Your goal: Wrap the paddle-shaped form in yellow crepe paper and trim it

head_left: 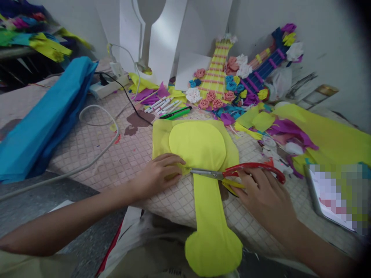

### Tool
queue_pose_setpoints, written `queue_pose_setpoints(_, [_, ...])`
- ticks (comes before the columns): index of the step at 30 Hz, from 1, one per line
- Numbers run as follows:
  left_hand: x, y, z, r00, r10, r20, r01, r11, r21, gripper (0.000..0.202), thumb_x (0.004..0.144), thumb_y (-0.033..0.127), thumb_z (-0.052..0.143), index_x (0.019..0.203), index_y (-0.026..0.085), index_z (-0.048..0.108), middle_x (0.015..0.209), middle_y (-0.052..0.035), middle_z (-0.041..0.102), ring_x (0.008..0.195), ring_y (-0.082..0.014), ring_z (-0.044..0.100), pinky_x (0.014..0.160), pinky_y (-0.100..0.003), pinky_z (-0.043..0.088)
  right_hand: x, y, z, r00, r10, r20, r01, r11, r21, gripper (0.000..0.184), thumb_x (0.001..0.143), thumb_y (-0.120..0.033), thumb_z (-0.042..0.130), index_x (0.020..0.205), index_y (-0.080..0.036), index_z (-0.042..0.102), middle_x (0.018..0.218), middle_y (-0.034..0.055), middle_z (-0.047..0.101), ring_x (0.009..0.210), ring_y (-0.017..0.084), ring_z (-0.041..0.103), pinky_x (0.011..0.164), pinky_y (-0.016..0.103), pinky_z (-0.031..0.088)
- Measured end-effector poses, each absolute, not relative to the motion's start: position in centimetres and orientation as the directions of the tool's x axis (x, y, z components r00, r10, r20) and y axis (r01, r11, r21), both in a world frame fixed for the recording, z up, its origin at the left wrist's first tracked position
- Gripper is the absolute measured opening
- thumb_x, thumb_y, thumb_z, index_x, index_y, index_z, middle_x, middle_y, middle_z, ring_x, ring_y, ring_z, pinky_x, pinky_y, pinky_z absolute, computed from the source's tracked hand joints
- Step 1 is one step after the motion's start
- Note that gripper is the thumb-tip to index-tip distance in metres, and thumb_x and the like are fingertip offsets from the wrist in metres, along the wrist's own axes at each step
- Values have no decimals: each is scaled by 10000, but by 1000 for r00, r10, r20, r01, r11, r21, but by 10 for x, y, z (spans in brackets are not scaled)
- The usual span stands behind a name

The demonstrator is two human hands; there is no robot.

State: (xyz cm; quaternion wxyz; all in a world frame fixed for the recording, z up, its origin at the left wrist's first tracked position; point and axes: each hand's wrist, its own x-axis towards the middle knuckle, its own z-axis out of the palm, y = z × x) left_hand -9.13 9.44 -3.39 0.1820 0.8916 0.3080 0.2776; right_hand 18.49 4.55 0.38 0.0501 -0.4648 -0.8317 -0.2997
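Note:
A yellow guitar-shaped cutout lies in front of me, its rounded end away from me and its narrow neck reaching past the table edge. Yellow crepe paper spreads out around the rounded end. My right hand grips red-handled scissors, whose blades point left across the start of the neck. At the blade tips, my left hand pinches the edge of the yellow paper with its fingers together. The exact fold under those fingers is hidden.
Markers and a green box cutter lie beyond the cutout. Decorated paper guitars lean at the back. Blue paper and a white cable are on the left; paper scraps and a tablet on the right.

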Motion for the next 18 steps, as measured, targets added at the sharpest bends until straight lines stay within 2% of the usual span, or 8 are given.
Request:
queue_pose_setpoints(5, [-91,94,-33,649,653,391,446,-743,499,111,815,168,490,788,159,597,1085,-81,583,1013,-188,519,879,-364,433,186,45,3,-569,748,341,800,407,441,193,785,-271,538,935,-151,553,815,73,565,733,214,505,634,309,397])
queue_pose_setpoints(8, [-91,95,-32,646,653,395,450,-744,494,113,812,168,493,778,162,600,1075,-78,593,1005,-192,525,885,-380,428,184,45,4,-566,745,353,807,415,419,166,807,-279,508,887,-139,551,810,85,565,723,212,504,636,313,403])
queue_pose_setpoints(11, [-91,96,-32,636,653,411,442,-745,500,111,809,167,495,778,166,601,1065,-77,596,992,-191,531,879,-384,431,182,45,5,-540,757,367,828,401,391,211,814,-322,497,845,-118,540,821,113,557,736,218,504,632,312,412])
queue_pose_setpoints(18, [-91,96,-32,609,666,431,424,-732,533,102,798,152,503,796,169,604,1057,-80,594,989,-185,529,871,-368,437,180,43,2,-505,798,328,841,369,397,266,785,-353,528,897,-112,520,855,120,542,766,237,500,622,321,427])
